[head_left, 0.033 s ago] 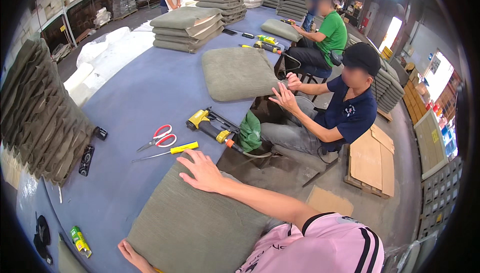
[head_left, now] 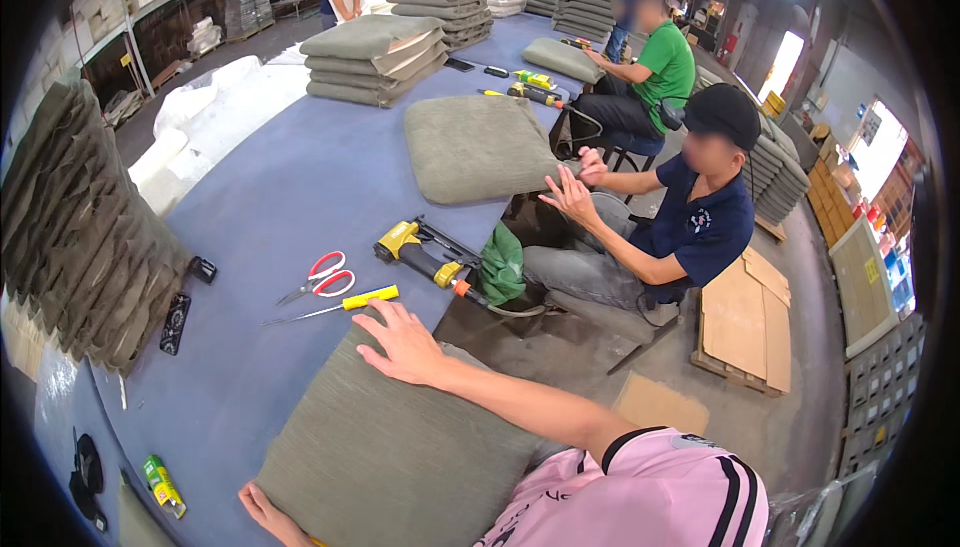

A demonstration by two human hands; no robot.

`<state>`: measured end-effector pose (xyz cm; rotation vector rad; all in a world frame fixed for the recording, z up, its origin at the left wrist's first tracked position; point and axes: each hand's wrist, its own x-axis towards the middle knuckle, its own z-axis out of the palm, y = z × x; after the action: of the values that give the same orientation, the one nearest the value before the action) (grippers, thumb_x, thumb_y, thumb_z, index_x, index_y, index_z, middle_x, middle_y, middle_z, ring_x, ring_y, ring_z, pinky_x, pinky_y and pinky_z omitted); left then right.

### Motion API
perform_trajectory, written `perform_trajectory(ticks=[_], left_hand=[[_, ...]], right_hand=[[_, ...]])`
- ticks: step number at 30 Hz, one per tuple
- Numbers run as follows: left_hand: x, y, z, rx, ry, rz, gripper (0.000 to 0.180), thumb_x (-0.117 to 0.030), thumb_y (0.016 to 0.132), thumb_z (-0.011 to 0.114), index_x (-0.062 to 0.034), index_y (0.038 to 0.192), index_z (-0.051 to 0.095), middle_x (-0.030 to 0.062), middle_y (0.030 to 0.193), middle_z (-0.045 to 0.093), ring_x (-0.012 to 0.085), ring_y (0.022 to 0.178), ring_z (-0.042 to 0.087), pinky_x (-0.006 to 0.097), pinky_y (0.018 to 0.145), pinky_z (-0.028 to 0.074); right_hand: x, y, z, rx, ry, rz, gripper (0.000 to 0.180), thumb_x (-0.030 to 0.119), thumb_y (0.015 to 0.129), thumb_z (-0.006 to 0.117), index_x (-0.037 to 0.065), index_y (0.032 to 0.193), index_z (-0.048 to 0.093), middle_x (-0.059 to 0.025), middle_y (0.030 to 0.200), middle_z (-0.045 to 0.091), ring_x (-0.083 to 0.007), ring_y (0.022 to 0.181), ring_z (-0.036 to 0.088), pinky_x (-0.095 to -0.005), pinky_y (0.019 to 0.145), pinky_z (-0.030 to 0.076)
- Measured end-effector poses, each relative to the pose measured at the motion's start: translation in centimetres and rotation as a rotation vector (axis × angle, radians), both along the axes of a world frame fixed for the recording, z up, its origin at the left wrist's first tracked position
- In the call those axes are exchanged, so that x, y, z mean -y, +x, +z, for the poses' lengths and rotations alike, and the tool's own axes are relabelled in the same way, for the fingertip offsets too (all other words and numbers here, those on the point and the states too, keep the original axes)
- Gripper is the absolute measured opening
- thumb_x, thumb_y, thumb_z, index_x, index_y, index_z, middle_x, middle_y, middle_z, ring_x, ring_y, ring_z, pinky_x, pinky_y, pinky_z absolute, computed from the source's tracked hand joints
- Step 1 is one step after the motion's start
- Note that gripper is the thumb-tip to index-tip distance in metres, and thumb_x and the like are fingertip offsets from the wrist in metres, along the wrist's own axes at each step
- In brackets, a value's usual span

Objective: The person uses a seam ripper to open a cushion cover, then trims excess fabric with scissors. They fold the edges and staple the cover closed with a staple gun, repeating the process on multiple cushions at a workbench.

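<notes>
Two hands flat on olive cushion (head_left: 390,447) at counter (head_left: 290,197) near edge: right hand (head_left: 405,342) at far corner, fingers spread, pinning fabric; left hand (head_left: 262,509) at near corner, fingers partly hidden. Beyond cushion: yellow-handled tool (head_left: 345,303), red scissors (head_left: 320,279), yellow staple gun (head_left: 420,252) within reach.

The left hand (head_left: 268,513) was cut off at the lower edge, its fingers perhaps tucked under the grey-green fabric cushion (head_left: 400,447). The small dark objects (head_left: 85,482) near the blue desk's (head_left: 280,197) corner were too dim to identify.
</notes>
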<state>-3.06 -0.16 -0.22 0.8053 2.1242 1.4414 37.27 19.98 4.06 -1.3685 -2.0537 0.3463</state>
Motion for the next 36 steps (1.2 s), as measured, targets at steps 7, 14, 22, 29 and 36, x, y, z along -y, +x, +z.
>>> perform_trajectory(ticks=[7, 14, 22, 29, 36], left_hand=[[-0.4, 1.2, 2.6, -0.054, -0.03, -0.094, 0.066, -0.043, 0.117, 0.059, 0.0095, 0.158, 0.057, 0.0303, 0.161, 0.058, 0.0415, 0.143, 0.057, 0.046, 0.126, 0.042], [-1.0, 1.1, 1.5, -0.042, -0.092, -0.004, 0.062, -0.042, 0.118, 0.057, 0.01, 0.15, 0.063, 0.0317, 0.153, 0.063, 0.0422, 0.138, 0.059, 0.048, 0.121, 0.045], [-1.6, 2.1, 3.1, -0.023, -0.079, 0.078, 0.064, -0.043, 0.118, 0.06, 0.0149, 0.146, 0.061, 0.033, 0.148, 0.064, 0.041, 0.131, 0.059, 0.05, 0.119, 0.045], [-1.4, 0.8, 0.4, 0.011, -0.067, 0.067, 0.05, -0.037, 0.118, 0.062, 0.0127, 0.128, 0.067, 0.0276, 0.123, 0.069, 0.0369, 0.111, 0.06, 0.05, 0.107, 0.048], [-5.0, -2.1, 2.0, -0.133, -0.037, -0.02, 0.044, -0.033, 0.118, 0.062, 0.0102, 0.115, 0.069, 0.0258, 0.105, 0.07, 0.0369, 0.095, 0.061, 0.051, 0.093, 0.053]], right_hand=[[-1.2, -1.2, -1.7, -0.131, 0.016, -0.059, 0.05, 0.036, 0.104, 0.072, 0.013, 0.148, 0.066, -0.0147, 0.157, 0.057, -0.0386, 0.139, 0.057, -0.0546, 0.107, 0.054], [-2.5, -2.3, -0.2, 0.003, 0.054, -0.116, 0.051, 0.034, 0.1, 0.075, 0.014, 0.145, 0.067, -0.0139, 0.151, 0.06, -0.0349, 0.137, 0.057, -0.0494, 0.101, 0.049], [-3.4, -3.5, 0.7, 0.07, -0.097, -0.157, 0.061, 0.037, 0.1, 0.073, 0.014, 0.155, 0.06, -0.0138, 0.141, 0.064, -0.0343, 0.13, 0.06, -0.0484, 0.1, 0.047], [-4.1, -3.4, 0.5, 0.139, -0.112, -0.13, 0.065, 0.037, 0.101, 0.07, 0.014, 0.159, 0.055, -0.0163, 0.141, 0.064, -0.0375, 0.131, 0.061, -0.0495, 0.104, 0.047], [-6.1, -6.1, 1.0, 0.166, -0.181, -0.173, 0.064, 0.038, 0.1, 0.071, 0.013, 0.157, 0.058, -0.0174, 0.136, 0.065, -0.0366, 0.127, 0.062, -0.0496, 0.1, 0.049]])
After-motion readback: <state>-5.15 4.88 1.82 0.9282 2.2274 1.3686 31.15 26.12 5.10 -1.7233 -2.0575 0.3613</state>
